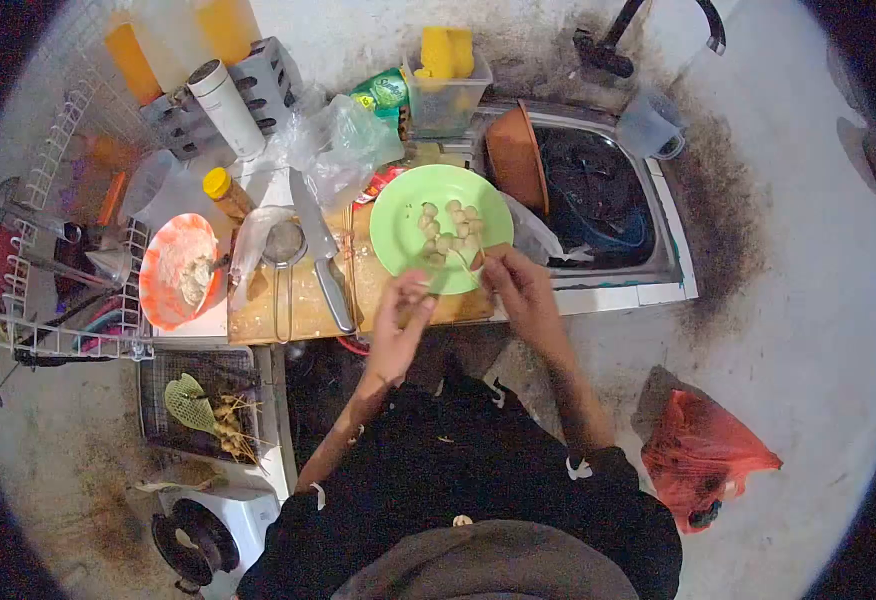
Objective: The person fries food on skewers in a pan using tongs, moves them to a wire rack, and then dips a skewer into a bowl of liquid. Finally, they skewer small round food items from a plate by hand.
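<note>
A light green plate (393, 215) carries several round, pale-brown meatballs (444, 243), grouped in short rows. My right hand (523, 290) is at the plate's lower right rim, its thumb and fingers pinched beside a thin skewer stick (466, 262) that slants down from the meatballs. At the lower left rim, my left hand (401, 322) has thumb and fingertips brought together below the nearest meatballs; what they hold is too blurred to make out. The plate rests partly on a wooden cutting board (398, 316).
Left of the plate lie a large knife (332, 285), a small strainer (284, 245) and an orange-white bowl (165, 275) of paste. A sink (663, 240) is at the right. Skewers (233, 425) lie in a lower tray; a red plastic bag (703, 450) sits lower right.
</note>
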Demonstrator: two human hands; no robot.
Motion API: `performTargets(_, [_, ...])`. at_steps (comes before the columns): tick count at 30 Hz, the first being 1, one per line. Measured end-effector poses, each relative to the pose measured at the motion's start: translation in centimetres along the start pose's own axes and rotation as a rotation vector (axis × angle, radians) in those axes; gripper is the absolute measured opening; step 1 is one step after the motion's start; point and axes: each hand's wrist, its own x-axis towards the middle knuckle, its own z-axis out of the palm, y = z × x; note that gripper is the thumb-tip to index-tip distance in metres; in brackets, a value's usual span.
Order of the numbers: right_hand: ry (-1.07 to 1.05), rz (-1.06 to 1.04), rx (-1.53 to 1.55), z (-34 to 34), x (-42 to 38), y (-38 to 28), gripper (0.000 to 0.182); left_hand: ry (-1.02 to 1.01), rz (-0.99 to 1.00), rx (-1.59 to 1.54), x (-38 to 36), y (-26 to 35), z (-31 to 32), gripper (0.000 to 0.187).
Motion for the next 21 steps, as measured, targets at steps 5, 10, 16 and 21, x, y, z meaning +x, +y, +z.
performTargets(5, [-0.09, -0.255, -0.862, -4.6, 2.1, -0.8, 0.015, 0.294, 0.138, 0.045, 0.8, -3.1, -1.2, 0.064])
performTargets(10, [-0.221, -0.316, -1.234, -5.4, 3.7, -3.0, 0.016, 0.136, 0.121, -0.086, 2.7, -4.4, -1.1, 0.078])
performTargets(16, [-0.311, -0.46, -1.374, -4.0, 5.0, -3.5, 0.016, 0.045, 0.029, -0.131, 3.0, -4.7, -1.1, 0.084])
performTargets(21, [-0.353, -0.471, -1.455, -3.1, 5.5, -3.7, 0.015, 0.031, 0.037, -0.187, 3.1, -4.7, -1.2, 0.084])
